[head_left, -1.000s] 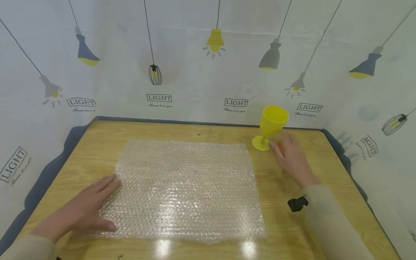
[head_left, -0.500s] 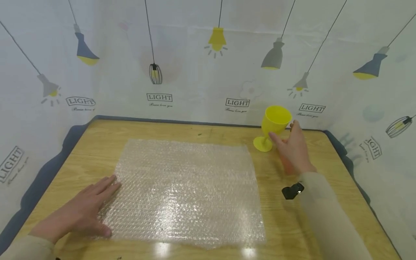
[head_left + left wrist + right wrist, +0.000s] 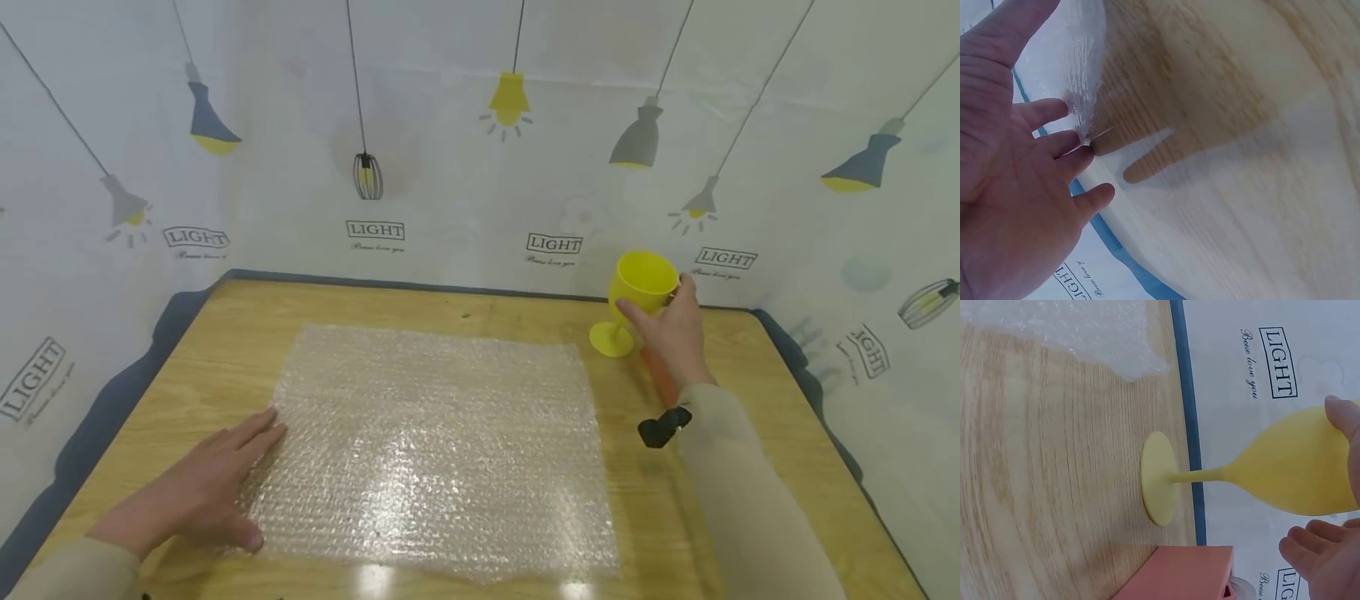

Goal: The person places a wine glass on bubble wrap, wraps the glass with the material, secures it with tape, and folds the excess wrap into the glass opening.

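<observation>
Goblet (image 3: pixel 642 288): plain yel. Box (image 3: pixel 1179 573) to its rt: coral. Bubble wrap (image 3: pixel 442 442) to its left: clear, dimpled. Bench (image 3: pixel 217 342) under it: lt-brn woodgrain. Backdrop (image 3: pixel 450 179) behind it: white w/ lamp prints.

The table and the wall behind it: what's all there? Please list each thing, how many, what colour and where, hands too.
Goblet: 1, yellow, far right of the table
Bubble wrap: 1 sheet, clear, spread over the table's middle
Box-like object: 1, orange-pink, near the goblet, partly hidden
Table: 1, light wood, underneath
Wall covering: white, behind and at both sides
Printed lamps: several, blue, grey, yellow and black, on the wall covering
Black device: 1, black, at the right wrist
Sleeves: 2, cream, on the forearms
Left hand: 1, bare, at the wrap's left edge
Right hand: 1, bare, thumb against the goblet's bowl
</observation>
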{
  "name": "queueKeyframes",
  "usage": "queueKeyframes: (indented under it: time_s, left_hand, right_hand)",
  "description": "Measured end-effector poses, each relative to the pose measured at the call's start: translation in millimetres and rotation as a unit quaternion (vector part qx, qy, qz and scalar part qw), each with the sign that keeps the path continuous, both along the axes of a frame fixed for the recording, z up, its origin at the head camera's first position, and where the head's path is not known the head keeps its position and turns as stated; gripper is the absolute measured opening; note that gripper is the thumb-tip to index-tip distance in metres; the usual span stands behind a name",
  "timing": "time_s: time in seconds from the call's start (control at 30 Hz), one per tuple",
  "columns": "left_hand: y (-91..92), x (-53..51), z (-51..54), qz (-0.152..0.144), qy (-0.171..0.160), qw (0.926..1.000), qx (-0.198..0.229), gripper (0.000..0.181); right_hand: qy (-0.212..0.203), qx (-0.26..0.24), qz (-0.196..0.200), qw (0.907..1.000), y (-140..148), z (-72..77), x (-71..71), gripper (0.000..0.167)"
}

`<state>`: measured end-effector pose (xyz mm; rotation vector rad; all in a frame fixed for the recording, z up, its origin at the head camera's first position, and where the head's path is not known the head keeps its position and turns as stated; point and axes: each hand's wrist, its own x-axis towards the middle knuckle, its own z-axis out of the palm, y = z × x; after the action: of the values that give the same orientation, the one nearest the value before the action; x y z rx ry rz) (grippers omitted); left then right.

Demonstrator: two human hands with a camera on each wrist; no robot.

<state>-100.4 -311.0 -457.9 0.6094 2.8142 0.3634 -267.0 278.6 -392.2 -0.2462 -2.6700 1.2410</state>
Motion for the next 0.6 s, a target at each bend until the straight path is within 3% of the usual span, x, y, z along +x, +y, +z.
queueKeyframes:
  time_s: [0.33,0.6]
  left_hand:
    - [3.3,-6.8,6.5,0.002,-0.022,0.9997,-0.011,0.149]
    - [3.3,-1.8,6.5,0.004,-0.023,0.9997,0.001,0.149]
  right_hand:
    - [0.037,-0.014,-0.013,0.9991,-0.3,-4.1,-1.2,0.095]
    - [0.007,-0.055,-0.026,0.9981,-3.8,-1.9,3.8,0.102]
